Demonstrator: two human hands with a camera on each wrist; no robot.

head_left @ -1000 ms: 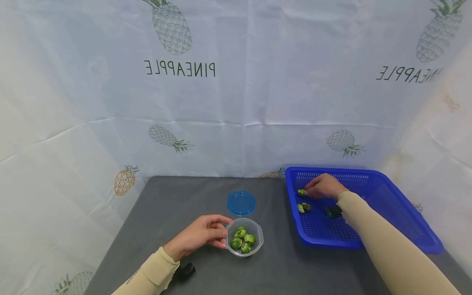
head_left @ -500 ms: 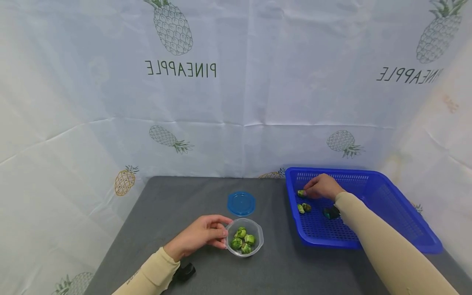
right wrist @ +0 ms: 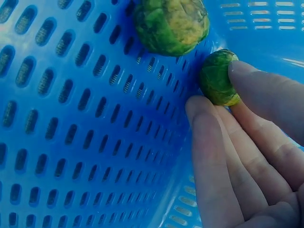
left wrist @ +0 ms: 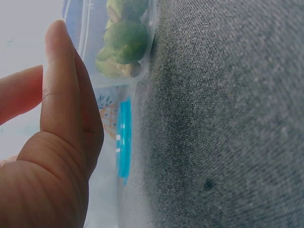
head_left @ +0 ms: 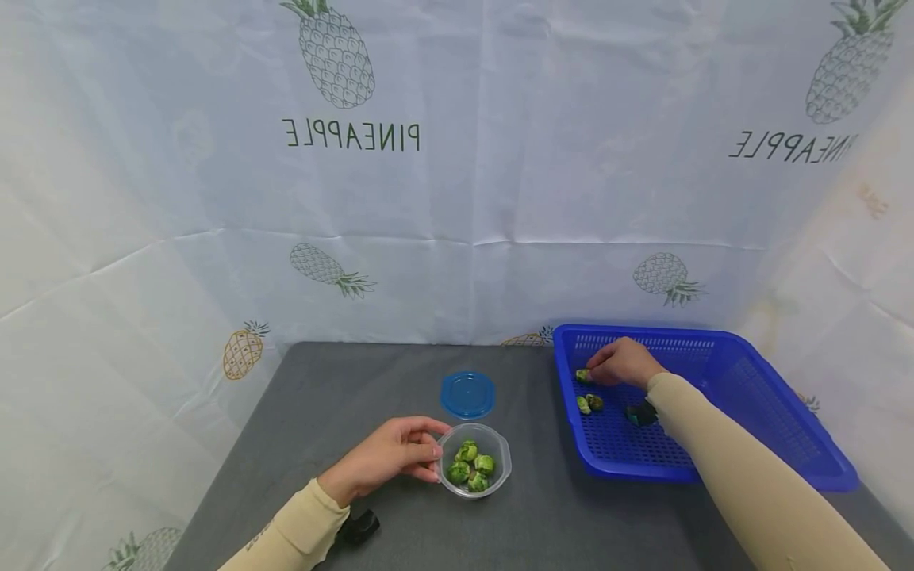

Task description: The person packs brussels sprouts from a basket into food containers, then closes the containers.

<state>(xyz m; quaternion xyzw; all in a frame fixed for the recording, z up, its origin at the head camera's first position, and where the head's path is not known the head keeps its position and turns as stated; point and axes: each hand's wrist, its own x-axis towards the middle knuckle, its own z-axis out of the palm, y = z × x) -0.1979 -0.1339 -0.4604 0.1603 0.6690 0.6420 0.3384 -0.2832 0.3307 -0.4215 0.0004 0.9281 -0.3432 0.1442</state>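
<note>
My left hand (head_left: 391, 455) holds the side of a clear plastic container (head_left: 500, 480), its thumb (left wrist: 61, 90) at the rim. Inside the container lie several green Brussels sprouts (head_left: 459, 472). Over at the right, my right hand (head_left: 627, 363) reaches into a blue plastic basket (head_left: 778, 444). Its thumb and fingers pinch a Brussels sprout (right wrist: 217, 78) beside the basket's left wall. Another sprout (right wrist: 172, 26) appears close by in the right wrist view. In the head view, two loose sprouts (head_left: 589, 404) sit on the basket floor just nearer to me.
A round blue lid (head_left: 467, 395) lies on the grey table (head_left: 343, 388) behind the container. White pineapple-print cloth (head_left: 464, 198) hangs along the back and sides. A dark wrist device (head_left: 360, 526) shows under the left sleeve.
My right hand has shifted slightly left and its fingers have come onto the sprout by the basket wall. The left hand and the container have stayed put.
</note>
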